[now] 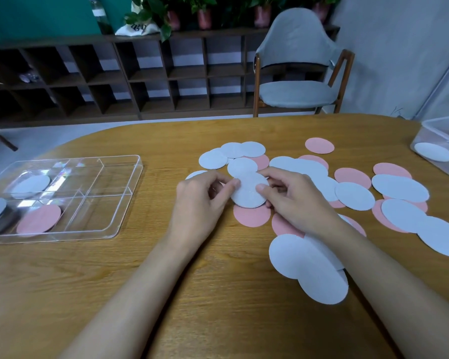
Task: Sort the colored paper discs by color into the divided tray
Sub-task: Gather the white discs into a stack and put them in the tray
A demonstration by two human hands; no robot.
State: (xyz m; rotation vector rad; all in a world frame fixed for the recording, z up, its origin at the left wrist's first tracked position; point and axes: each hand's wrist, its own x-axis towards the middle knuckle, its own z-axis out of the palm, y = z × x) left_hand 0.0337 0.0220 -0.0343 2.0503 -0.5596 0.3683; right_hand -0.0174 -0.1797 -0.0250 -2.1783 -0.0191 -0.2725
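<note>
Both hands hold one pale blue paper disc (248, 194) just above the table's middle. My left hand (200, 200) pinches its left edge and my right hand (293, 200) pinches its right edge. A pink disc (252, 216) lies directly beneath it. Several more pale blue discs (311, 263) and pink discs (319, 145) lie scattered to the right and behind. The clear divided tray (130, 177) sits at the left, with a pink disc (39, 218) in a near compartment and pale blue discs (30, 183) in the far left one.
A clear plastic box (441, 136) holding one pale blue disc stands at the table's right edge. A grey chair (296, 92) and dark wooden shelves (114, 79) stand beyond the wooden table (166, 294).
</note>
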